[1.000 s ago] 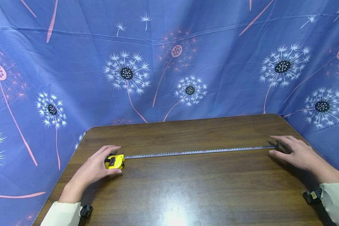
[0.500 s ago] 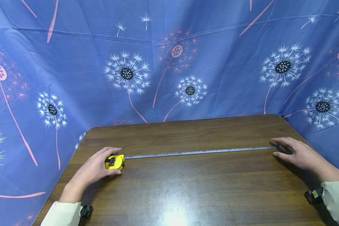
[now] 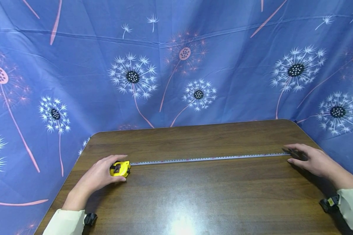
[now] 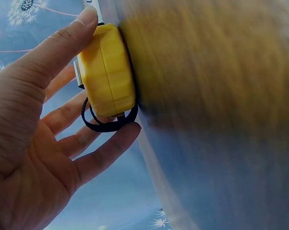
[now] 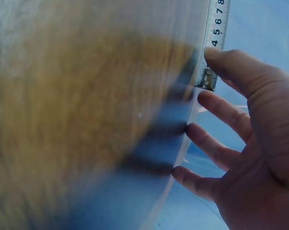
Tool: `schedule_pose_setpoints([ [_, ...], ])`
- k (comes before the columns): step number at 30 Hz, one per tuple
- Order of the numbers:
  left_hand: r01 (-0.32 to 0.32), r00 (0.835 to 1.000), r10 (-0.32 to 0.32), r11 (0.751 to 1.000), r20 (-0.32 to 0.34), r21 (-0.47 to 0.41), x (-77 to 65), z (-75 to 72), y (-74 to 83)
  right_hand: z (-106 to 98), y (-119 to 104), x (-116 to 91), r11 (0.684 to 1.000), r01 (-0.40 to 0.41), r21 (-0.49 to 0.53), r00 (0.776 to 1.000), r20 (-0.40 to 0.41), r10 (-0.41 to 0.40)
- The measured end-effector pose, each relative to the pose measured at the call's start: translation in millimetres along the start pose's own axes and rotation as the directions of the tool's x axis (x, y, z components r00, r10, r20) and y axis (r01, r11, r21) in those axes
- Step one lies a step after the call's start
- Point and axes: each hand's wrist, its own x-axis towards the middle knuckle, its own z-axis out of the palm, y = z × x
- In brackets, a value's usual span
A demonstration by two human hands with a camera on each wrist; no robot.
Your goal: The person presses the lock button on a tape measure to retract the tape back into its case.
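A yellow tape measure (image 3: 119, 168) lies at the left of the wooden table, its silver blade (image 3: 200, 159) drawn out to the right. My left hand (image 3: 97, 174) holds the yellow case, thumb on the near side and fingers around the far side. In the left wrist view a black strap loop (image 4: 108, 125) hangs from the case (image 4: 108, 72). At the blade's far end is my right hand (image 3: 316, 161), thumb and fingers spread to either side. The right wrist view has the thumb overlapping the blade near its metal end hook (image 5: 207, 76), other fingers extended; the index finger is mostly hidden.
The brown wooden table (image 3: 211, 189) has rounded back corners. Blue cloth (image 3: 235, 42) with dandelion prints hangs behind it and along both sides. Black wrist straps (image 3: 90, 219) sit by the pale sleeves (image 3: 64, 222).
My right hand has shifted a little to the right along the blade's end, while the blade has stayed in place. My left hand still holds the case, its fingers slightly lower.
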Motion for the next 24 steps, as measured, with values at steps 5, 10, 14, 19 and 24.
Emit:
schedule_pose_setpoints([
  [5,-0.014,1.000,0.014,1.000,0.002,0.002,0.5,0.2,0.4,0.7,1.5,-0.2,1.000,0.013,0.004,1.000,-0.011,-0.013],
  [10,-0.015,1.000,0.015,1.000,0.006,0.000,0.6,1.1,-0.3,0.5,0.9,1.1,1.000,0.020,-0.004,1.000,-0.004,-0.020],
  [14,-0.015,1.000,0.015,1.000,0.009,-0.010,0.7,1.2,-0.1,0.7,1.4,1.7,0.999,0.039,-0.003,0.999,-0.019,-0.039],
  [19,-0.026,1.000,0.026,0.999,0.006,-0.020,0.7,0.8,1.4,1.4,2.5,2.0,0.999,0.054,0.008,0.998,-0.033,-0.054],
  [24,-0.024,1.000,0.024,0.999,0.013,-0.028,0.7,0.9,2.0,2.5,4.3,2.5,0.997,0.075,0.007,0.996,-0.055,-0.075],
])
